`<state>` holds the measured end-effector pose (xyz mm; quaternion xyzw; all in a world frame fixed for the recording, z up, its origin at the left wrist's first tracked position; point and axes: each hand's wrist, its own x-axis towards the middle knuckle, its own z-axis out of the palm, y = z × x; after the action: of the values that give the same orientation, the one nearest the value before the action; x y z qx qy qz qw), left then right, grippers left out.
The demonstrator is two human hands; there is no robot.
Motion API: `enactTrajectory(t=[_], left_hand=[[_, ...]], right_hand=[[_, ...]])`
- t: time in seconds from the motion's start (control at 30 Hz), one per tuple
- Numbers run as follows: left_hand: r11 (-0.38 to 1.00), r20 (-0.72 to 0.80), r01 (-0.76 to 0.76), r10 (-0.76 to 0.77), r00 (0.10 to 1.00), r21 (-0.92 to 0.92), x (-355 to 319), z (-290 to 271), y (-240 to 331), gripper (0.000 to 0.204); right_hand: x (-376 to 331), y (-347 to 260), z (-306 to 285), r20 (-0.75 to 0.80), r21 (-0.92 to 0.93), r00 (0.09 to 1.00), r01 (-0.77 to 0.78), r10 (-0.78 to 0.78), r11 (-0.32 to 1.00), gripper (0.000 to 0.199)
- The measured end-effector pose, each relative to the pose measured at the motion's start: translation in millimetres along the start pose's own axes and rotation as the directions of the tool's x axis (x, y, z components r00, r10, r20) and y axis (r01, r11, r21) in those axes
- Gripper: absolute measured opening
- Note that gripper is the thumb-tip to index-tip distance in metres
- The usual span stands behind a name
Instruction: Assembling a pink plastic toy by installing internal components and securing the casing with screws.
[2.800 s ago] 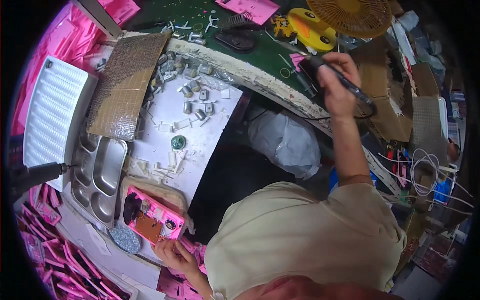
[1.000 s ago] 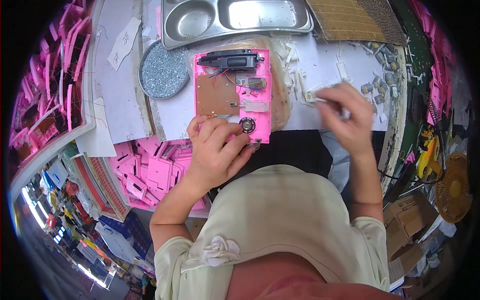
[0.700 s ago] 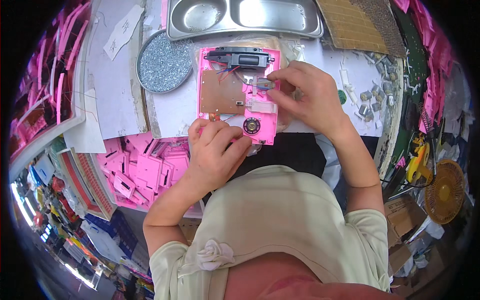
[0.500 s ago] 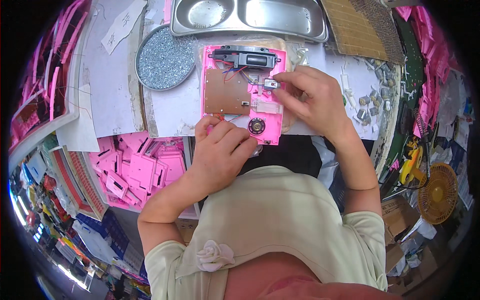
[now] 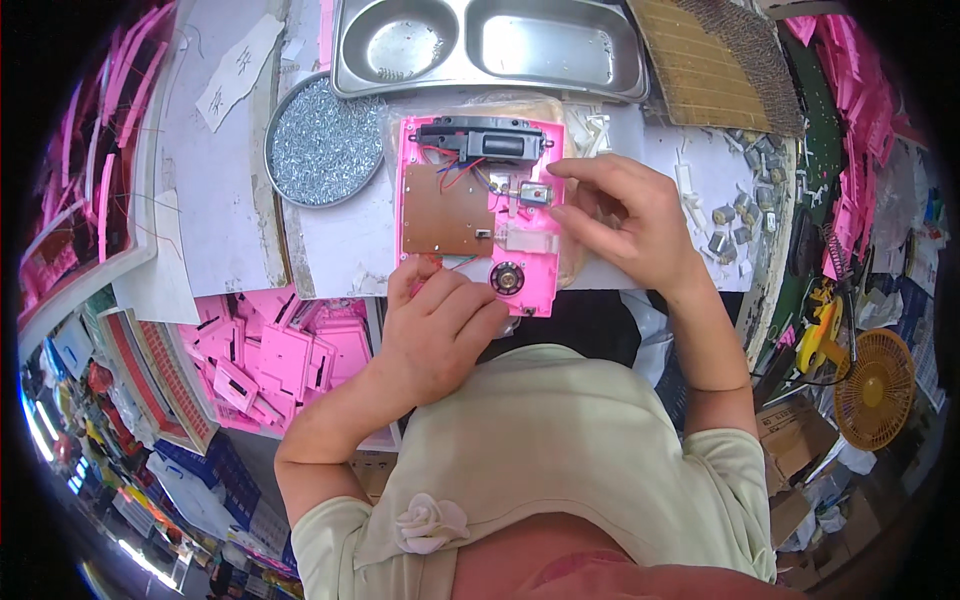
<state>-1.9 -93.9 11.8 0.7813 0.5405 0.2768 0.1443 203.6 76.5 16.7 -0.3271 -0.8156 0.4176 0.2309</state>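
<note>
The pink housing lies lengthwise, near to far, between both hands. The left hand clamps its near edge; right hand fingertips pinch the small motor.

Bright, even light; heavy fisheye warp at the rim.

Light is flat and diffuse from overhead; no hard shadows. Soft shade only under the left hand and the right hand where they lie over the pink housing. Mild glare on the steel tray, white sheen in both wells, and sparkle across the round dish of screws. Centre is sharp: wires and small parts read clearly. Outward, straight edges of the desk bow strongly. Rim goes black in a circular vignette; lower left is dim and smeared, detail lost. Pink colours run saturated.
</note>
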Motion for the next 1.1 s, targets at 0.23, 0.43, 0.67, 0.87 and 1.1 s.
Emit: enactTrajectory(t=[0.23,0.43,0.67,0.87,1.1], left_hand=[[0.997,-0.034,-0.067,0.066,0.997,-0.025,-13.3,-10.5,-2.8,0.022],[0.969,-0.119,-0.048,0.020,0.993,-0.242,-13.2,-45.5,-5.1,0.025],[0.811,-0.321,-0.035,-0.191,0.928,-0.584,-20.1,-66.9,-6.1,0.018],[0.787,-0.345,0.057,-0.333,0.878,-0.614,-27.5,-132.2,6.9,0.054],[0.942,-0.358,0.125,-0.006,0.934,0.312,82.9,-151.9,66.1,0.058]], right_hand=[[2.8,14.8,-16.3,-0.079,-0.010,0.995,0.061,-0.061,0.998,0.042],[25.4,18.6,-11.6,0.096,0.260,0.982,0.132,-0.161,0.957,0.053],[40.4,4.5,-13.8,0.043,0.564,0.953,0.225,-0.300,0.795,0.045],[54.1,-52.5,-24.6,-0.113,0.508,0.890,0.434,-0.442,0.744,0.043],[60.9,-102.0,-36.5,-0.269,0.128,0.753,0.646,-0.600,0.753,0.035]])
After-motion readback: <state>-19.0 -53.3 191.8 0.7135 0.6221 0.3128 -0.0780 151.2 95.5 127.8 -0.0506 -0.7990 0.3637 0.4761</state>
